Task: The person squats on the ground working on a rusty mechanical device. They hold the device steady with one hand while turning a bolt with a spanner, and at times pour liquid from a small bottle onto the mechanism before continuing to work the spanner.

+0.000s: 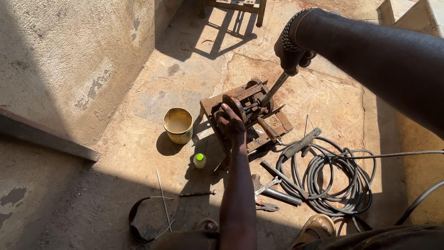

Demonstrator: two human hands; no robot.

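- The right hand, with a beaded band at the wrist, is closed around the top of a long grey metal lever that slants down into a rusty brown iron bench machine standing on the cracked concrete floor.
- The left hand rests on the near side of the machine, fingers curled over the round rusty wheel-like part; whether it grips or only presses, I cannot tell.
- To work the lever well, I judge the left hand should keep the frame pinned down while the right pulls in a smooth arc, with the left fingers kept clear of the moving parts by the lever's foot.
- Just left of the machine stands a yellow metal tin of murky liquid, and near it a small white bottle with a green cap; both sit close enough to be knocked.
- On the right, a coiled black cable with a grey clamp-like holder lies near the machine's corner, with a dark metal bar and pliers nearer the person.
- A thin wire rod and dark goggles lie to the lower left.
- A rough plaster wall bounds the left; the most open room lies beyond the machine, toward a wooden stool.
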